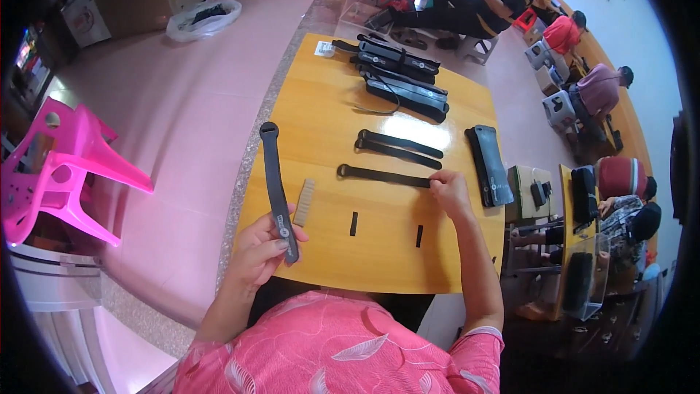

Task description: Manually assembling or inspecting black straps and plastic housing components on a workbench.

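Observation:
My left hand (255,254) grips the lower end of a dark strap (272,175), which stands up above the table's left side with a slotted round end on top. My right hand (452,194) pinches the right end of another black strap (386,174), which lies flat with its ring end to the left. Just beyond it are two more black straps (399,147). Beside my left hand is a tan ridged block (304,203). Nearer to me, two short black strips lie apart, a left strip (354,224) and a right strip (419,236).
Bundled black straps (397,62) lie at the far end of the yellow table (321,124), near a white label (324,48). A strap stack (490,165) lies along the right edge. A pink plastic stool (65,168) stands left. Other people sit at tables beyond and to the right.

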A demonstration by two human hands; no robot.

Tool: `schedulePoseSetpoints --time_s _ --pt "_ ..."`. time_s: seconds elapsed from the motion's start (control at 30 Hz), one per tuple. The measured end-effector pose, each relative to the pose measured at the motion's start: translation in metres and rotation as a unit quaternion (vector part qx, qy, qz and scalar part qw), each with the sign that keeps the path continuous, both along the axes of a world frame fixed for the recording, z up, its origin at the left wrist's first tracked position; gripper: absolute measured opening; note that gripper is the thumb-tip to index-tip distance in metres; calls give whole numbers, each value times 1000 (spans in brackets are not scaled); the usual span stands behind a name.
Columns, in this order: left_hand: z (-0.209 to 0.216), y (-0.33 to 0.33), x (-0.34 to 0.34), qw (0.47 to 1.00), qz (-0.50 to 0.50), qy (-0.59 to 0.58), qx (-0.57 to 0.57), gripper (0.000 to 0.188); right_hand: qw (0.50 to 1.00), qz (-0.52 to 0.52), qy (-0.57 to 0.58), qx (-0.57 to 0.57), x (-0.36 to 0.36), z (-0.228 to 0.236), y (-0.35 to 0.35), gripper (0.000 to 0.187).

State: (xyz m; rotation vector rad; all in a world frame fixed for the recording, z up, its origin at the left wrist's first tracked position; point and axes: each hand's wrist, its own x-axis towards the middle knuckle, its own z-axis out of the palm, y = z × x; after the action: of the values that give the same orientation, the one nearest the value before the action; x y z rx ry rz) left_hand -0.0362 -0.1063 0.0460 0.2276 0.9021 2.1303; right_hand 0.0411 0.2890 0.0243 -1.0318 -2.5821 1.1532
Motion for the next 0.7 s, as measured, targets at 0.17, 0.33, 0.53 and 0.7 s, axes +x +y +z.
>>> schedulePoseSetpoints --time_s 0.17,0.33,0.53,0.7 --pt "-2 16 3 999 13 4 -29 55 991 1 29 129 1 -18 14 17" --pt "-3 24 5 1000 -7 0 -30 52 978 -8 16 206 -2 -12 8 16" --pt "-3 35 7 999 3 -28 -40 53 954 -21 9 300 2 -18 5 14" --pt "0 40 9 998 -11 -52 -39 46 941 31 45 333 18 13 -24 11"
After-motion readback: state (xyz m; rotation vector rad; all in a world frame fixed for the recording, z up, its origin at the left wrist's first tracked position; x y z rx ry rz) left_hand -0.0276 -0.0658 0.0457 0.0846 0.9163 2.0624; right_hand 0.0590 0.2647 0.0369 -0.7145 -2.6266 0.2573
